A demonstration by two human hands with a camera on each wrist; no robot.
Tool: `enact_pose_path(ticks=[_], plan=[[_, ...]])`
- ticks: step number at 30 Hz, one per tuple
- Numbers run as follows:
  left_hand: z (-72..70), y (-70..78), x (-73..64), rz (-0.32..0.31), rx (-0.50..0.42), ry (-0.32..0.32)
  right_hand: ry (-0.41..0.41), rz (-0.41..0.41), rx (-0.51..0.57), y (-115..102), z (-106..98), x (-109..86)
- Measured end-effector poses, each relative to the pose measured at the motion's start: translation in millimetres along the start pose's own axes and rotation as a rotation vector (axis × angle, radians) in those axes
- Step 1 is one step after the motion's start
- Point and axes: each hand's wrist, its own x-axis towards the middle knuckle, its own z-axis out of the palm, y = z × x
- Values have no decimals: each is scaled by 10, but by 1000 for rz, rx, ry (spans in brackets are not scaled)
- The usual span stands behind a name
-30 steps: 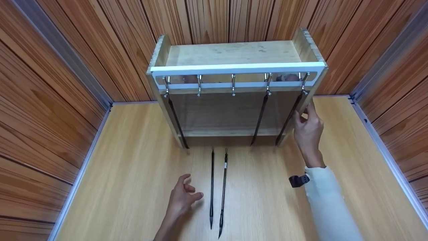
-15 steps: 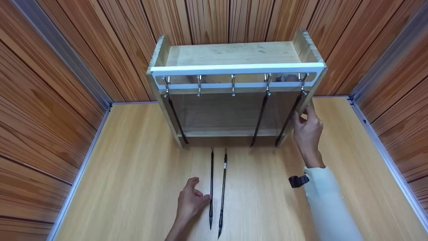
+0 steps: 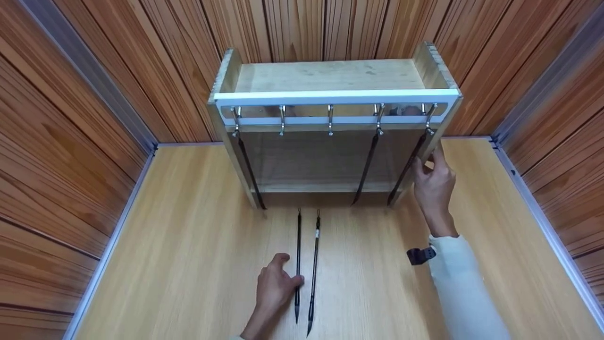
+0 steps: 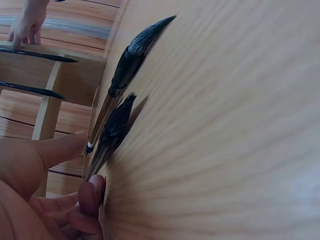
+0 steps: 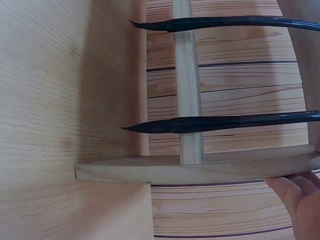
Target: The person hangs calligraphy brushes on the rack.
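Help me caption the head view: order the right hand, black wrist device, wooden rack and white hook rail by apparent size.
1. Wooden rack
2. White hook rail
3. Right hand
4. Black wrist device

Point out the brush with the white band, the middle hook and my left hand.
White-banded brush [image 3: 314, 269]: head view, on its dark handle.
Middle hook [image 3: 330, 120]: head view, on its metal shank.
Left hand [image 3: 274, 288]: head view, on its back.

A small boxed-in booth: wood-patterned panels [image 3: 349, 28] stand round the counter [image 3: 188, 226] at the back and both sides, with metal strips [image 3: 92, 71] along the corners and edges. Whether it belongs to a home, an office or a lab cannot be told.
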Motion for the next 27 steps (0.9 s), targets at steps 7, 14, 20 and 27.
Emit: enact_pose_path(ticks=[7,14,20,27], plan=[[71,31,15,-4,42,16,16,-29,6,4,5,-3],[157,22,12,17,124,52,13,-30,15,15,21,1],[171,21,19,82,166,90,36,-51,39,35,22,0],[155,18,15,143,159,90,28,-34,40,23,8,-2]])
